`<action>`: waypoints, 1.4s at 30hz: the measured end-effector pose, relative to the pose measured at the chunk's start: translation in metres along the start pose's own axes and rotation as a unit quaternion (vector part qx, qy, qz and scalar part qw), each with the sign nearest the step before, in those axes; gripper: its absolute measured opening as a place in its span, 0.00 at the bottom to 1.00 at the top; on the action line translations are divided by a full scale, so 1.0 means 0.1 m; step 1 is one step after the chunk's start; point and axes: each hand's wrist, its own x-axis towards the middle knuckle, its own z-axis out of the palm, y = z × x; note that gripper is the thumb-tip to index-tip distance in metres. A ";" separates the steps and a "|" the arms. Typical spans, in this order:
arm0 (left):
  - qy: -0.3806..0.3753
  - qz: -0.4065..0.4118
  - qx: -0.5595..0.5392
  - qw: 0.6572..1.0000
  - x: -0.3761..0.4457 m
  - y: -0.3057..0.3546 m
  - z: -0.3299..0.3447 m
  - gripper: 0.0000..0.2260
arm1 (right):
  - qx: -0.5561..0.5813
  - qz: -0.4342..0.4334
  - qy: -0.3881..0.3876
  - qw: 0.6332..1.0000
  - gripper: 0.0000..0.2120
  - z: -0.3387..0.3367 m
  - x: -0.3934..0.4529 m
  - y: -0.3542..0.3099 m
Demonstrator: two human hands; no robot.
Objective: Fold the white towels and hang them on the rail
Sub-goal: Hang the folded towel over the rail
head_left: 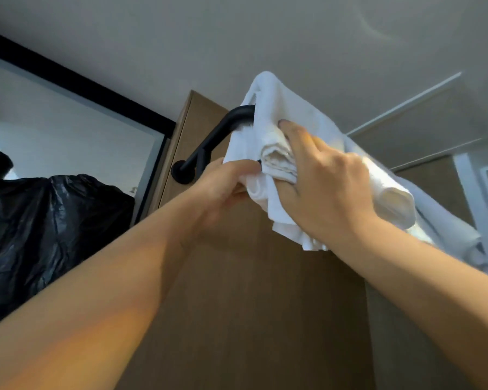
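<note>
While draped over the rail (238,114), the towel (273,108) fills both hands' grip.

Soft, even daylight enters from the left, where a pale window (68,130) is overexposed to near white. The towels (279,122) glow brightest, their folds partly blown out. The ceiling (265,38) is dim grey with a faint curved lens flare at upper right. The left hand (220,187) is smeared by motion blur; the right hand (324,181) is sharper. Wide-angle distortion bends straight lines near the edges, and the near forearms look soft.
</note>
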 end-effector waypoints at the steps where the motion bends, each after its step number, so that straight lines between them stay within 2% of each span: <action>1: 0.000 0.006 -0.002 1.000 0.00 -0.01 0.03 0.07 | 0.016 0.006 0.003 1.000 0.22 0.05 -0.02 -0.02; 2: -0.001 0.008 0.006 1.000 0.00 -0.04 0.03 0.11 | 0.032 0.012 0.012 0.999 0.23 0.08 -0.02 -0.02; 4: -0.030 0.012 0.017 0.999 -0.05 -0.08 -0.02 0.09 | 0.053 0.021 0.023 0.998 0.28 0.09 0.00 0.06; 5: -0.038 0.017 0.023 0.999 -0.09 -0.09 -0.06 0.10 | 0.064 0.020 0.003 0.998 0.31 0.07 0.02 0.15; 8: -0.051 0.013 0.017 0.998 -0.22 -0.10 -0.13 0.10 | 0.133 0.011 -0.128 0.983 0.37 0.00 0.06 0.45; 12: -0.011 -0.013 0.024 1.000 -0.36 -0.06 -0.03 0.13 | 0.232 0.025 -0.140 0.962 0.35 0.02 0.06 0.55; 14: 0.001 -0.019 0.034 0.999 -0.40 -0.02 0.02 0.13 | 0.232 0.036 -0.153 0.960 0.35 0.04 0.05 0.49; 16: 0.001 -0.022 0.040 0.999 -0.44 0.06 0.08 0.14 | 0.196 0.033 -0.176 0.964 0.39 0.08 -0.01 0.44; 18: -0.020 -0.018 0.036 0.999 -0.43 0.15 0.07 0.23 | 0.157 0.020 -0.195 0.968 0.43 0.17 -0.12 0.38; 20: -0.057 -0.017 0.041 0.997 -0.41 0.23 0.03 0.32 | 0.194 0.023 -0.224 0.955 0.44 0.26 -0.24 0.30; 22: -0.071 -0.016 0.081 0.994 -0.37 0.27 0.05 0.28 | 0.342 0.077 -0.215 0.912 0.42 0.34 -0.33 0.24; 24: -0.030 -0.026 0.122 0.992 -0.33 0.25 0.10 0.21 | 0.493 0.174 -0.123 0.844 0.32 0.38 -0.40 0.24; 25: -0.002 -0.029 0.132 0.991 -0.32 0.22 0.11 0.18 | 0.532 0.223 -0.057 0.815 0.26 0.37 -0.42 0.26; 27: 0.029 -0.025 0.138 0.990 -0.31 0.16 0.10 0.16 | 0.534 0.294 0.065 0.790 0.18 0.36 -0.47 0.28; 29: 0.035 -0.019 0.133 0.990 -0.31 0.14 0.08 0.16 | 0.489 0.342 0.130 0.792 0.13 0.36 -0.48 0.28; 31: 0.035 -0.013 0.122 0.992 -0.32 0.13 0.08 0.18 | 0.479 0.409 0.126 0.767 0.20 0.39 -0.47 0.26; 32: 0.034 -0.010 0.118 0.992 -0.32 0.13 0.09 0.18 | 0.506 0.449 0.102 0.729 0.24 0.40 -0.47 0.26; 35: 0.033 -0.006 0.095 0.995 -0.33 0.12 0.14 0.17 | 0.624 0.524 -0.021 0.579 0.30 0.45 -0.45 0.31; 36: 0.028 -0.006 0.082 0.996 -0.33 0.12 0.15 0.18 | 0.647 0.520 -0.059 0.554 0.30 0.47 -0.45 0.34; 39: 0.002 -0.014 0.044 0.999 -0.35 0.13 0.19 0.17 | 0.680 0.490 -0.089 0.539 0.25 0.55 -0.44 0.39; 42: -0.008 -0.016 0.041 0.999 -0.36 0.15 0.21 0.17 | 0.748 0.451 -0.071 0.482 0.22 0.60 -0.43 0.45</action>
